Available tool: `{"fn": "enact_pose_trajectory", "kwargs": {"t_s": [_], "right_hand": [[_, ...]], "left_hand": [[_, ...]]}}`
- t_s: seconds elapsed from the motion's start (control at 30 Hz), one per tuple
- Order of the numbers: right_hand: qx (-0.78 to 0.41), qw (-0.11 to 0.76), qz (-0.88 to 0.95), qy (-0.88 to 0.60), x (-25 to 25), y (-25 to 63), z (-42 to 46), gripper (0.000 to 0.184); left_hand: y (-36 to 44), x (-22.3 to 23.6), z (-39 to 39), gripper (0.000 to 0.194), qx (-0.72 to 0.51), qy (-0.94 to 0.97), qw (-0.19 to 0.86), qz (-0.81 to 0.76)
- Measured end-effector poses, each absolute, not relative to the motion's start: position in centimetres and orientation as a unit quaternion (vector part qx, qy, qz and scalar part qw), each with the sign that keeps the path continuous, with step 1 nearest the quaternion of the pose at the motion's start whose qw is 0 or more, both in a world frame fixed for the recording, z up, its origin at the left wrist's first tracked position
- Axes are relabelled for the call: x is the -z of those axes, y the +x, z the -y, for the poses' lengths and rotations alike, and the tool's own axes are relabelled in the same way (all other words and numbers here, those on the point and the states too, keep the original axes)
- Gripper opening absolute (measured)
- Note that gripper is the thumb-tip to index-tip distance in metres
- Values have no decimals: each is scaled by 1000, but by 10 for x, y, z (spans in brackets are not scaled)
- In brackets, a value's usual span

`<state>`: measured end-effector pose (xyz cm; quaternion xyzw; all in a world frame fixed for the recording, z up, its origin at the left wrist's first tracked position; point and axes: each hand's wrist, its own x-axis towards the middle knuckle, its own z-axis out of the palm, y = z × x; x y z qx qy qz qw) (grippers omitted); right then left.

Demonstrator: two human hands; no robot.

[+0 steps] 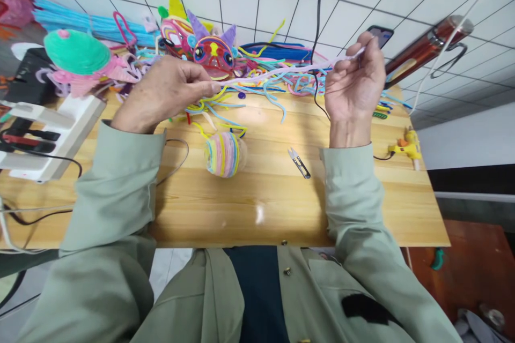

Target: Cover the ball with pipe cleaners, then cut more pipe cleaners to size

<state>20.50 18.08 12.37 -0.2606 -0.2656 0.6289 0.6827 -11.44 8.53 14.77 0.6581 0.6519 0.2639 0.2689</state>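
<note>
- Fingers of the left hand (156, 86): thumb and index pinch one end of a pale lilac fuzzy strip (298, 69); back of the hand faces the camera, other fingers tucked under.
- Strip: held above the table (257, 193), between the hands. Long axis runs crosswise, rising in view towards the right hand; looks nearly straight, slight bend midway. Leaves the left fingertips pointing right.
- Striped ball (223, 154): on the table, nearer the body than the strip, closer to the left hand. Neither hand touches it.
- Snips (299, 163): right of the ball, flat on the table, slanted, tips away from the body and leftward. Right hand is nearer.
- Right hand (356, 86): raised, palm to camera, fingers curled in; strip's other end is gripped up at the thumb and fingertips.
- Hidden, left: strip end under the left thumb, can't see how much is covered. Left lower fingers mostly out of sight.
- Hidden, middle: loose fuzzy sticks (276, 104) tangle behind the strip, pale ones blend with it. Black cable (318, 5) crosses it in view; can't tell which is in front. Ball's right edge is smeary, underside unseen.
- Hidden, right: exact right-hand contact is blurry, strip tip can't be made out. Phone (383, 36) partly covered by those fingers.
</note>
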Motion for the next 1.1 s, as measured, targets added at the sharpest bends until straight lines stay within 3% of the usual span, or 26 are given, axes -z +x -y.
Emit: {"fn": "enact_pose_trajectory", "kwargs": {"t_s": [0.27, 0.47, 0.53, 0.73, 0.83, 1.1], "right_hand": [[-541, 746, 218, -323, -125, 206, -192, 30], [-551, 767, 126, -302, -130, 218, -202, 20], [-573, 761, 107, -286, -134, 221, -201, 22], [-722, 677, 26, -139, -140, 231, -188, 53], [-751, 654, 78, -55, -139, 238, -188, 46], [-604, 748, 201, -188, -147, 234, -188, 39]], "left_hand": [[-117, -131, -97, 26, -152, 781, 194, -573], [-104, -138, -79, 38, -193, 836, 219, -465], [-102, -146, -72, 39, -210, 824, 215, -480], [-101, -159, -68, 51, -191, 757, 221, -584], [-99, -159, -70, 49, -165, 730, 264, -608], [-102, -149, -75, 50, -115, 777, 277, -554]]}}
